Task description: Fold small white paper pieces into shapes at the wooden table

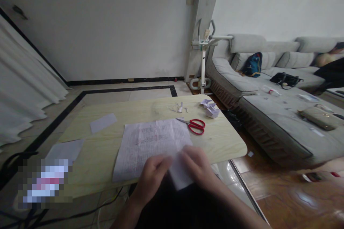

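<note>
Between my two hands is a small white sheet of paper, blurred by motion, at the table's near edge. My left hand pinches its left side, and my right hand grips its right side. Beneath and beyond them lies a large creased sheet with writing. Red-handled scissors rest by that sheet's upper right corner, their blades pointing left. Folded paper pieces sit at the table's far right corner. Thin paper scraps are scattered left of them.
The pale wooden table has rounded corners. On its left are a blank paper slip and another sheet. A grey sofa stands to the right, with bags on it and a person at the far end. White exercise equipment stands behind.
</note>
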`<state>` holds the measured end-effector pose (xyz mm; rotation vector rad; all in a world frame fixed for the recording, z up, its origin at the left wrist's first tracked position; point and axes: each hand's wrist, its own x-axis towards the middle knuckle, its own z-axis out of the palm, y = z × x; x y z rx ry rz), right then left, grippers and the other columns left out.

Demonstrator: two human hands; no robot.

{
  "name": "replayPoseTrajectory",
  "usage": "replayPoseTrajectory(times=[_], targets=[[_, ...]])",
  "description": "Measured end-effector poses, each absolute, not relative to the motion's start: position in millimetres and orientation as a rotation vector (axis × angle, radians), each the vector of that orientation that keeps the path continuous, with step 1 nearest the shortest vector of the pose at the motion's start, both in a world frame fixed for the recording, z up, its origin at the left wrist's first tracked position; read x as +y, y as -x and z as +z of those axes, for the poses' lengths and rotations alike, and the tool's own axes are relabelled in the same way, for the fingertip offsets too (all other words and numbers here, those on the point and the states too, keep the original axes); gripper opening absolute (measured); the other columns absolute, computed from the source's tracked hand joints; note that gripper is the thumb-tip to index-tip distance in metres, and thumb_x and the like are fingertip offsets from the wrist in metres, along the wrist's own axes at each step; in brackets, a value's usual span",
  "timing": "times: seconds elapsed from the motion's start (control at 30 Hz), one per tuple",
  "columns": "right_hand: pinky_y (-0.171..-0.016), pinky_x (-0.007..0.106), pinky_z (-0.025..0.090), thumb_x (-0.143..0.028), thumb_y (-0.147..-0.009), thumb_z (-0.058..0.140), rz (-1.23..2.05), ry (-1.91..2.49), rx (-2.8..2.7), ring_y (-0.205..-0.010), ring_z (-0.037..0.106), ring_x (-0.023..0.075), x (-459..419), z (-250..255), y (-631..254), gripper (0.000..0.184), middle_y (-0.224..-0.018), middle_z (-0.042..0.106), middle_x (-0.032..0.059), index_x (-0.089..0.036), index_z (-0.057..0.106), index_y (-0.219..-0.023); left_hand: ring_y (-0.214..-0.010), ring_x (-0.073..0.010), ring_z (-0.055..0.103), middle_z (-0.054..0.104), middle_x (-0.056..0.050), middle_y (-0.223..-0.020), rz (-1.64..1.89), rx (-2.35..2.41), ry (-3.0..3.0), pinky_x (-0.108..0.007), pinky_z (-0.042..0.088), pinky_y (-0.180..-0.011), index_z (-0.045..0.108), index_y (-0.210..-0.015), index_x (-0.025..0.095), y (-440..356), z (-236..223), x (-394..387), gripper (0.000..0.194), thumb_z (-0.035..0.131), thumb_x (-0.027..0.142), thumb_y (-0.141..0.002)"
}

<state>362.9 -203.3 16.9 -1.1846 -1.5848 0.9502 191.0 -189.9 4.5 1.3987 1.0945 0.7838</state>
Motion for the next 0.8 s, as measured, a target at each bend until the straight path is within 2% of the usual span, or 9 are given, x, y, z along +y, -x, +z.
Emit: replayPoseTrajectory(times=[0.13, 0.4, 0.8], targets=[[-0.051, 0.024, 0.031, -0.036, -0.093, 0.046, 0.968, 1.193, -1.534, -0.056, 0.037, 0.0114, -202.6, 16.0, -364.1, 0.037, -0.059, 0.037, -0.0038, -0.02, 0.037, -0.06, -0.055, -0.0133, 0.039, 0.04, 0.003, -0.056, 0.741, 1.119, -1.473, -0.024, 0.032, -0.051, 0.045, -0.057, 0.02, -190.8, 0.6, -186.8, 0.046, 0.052, 0.056, -0.086], [-0.052, 0.024, 0.033, -0.041, -0.093, 0.047, 0.965, 1.239, -1.513, -0.057, 0.039, 0.0119, -202.2, 12.2, -361.2, 0.04, -0.058, 0.038, -0.0038, -0.02, 0.039, -0.06, -0.056, -0.0134, 0.043, 0.045, 0.004, -0.055, 0.852, 1.206, -1.676, -0.024, 0.031, -0.053, 0.046, -0.057, 0.019, -190.3, -1.7, -189.6, 0.04, 0.051, 0.04, -0.091], [-0.054, 0.025, 0.029, -0.035, -0.098, 0.042, 0.815, 1.433, -1.745, -0.057, 0.041, 0.0118, -199.4, 4.3, -365.8, 0.035, -0.061, 0.047, -0.0026, -0.019, 0.041, -0.066, -0.053, -0.0126, 0.039, 0.041, 0.005, -0.052, 0.814, 1.234, -1.664, -0.024, 0.027, -0.049, 0.043, -0.055, 0.02, -188.8, -7.7, -183.2, 0.041, 0.054, 0.042, -0.087]])
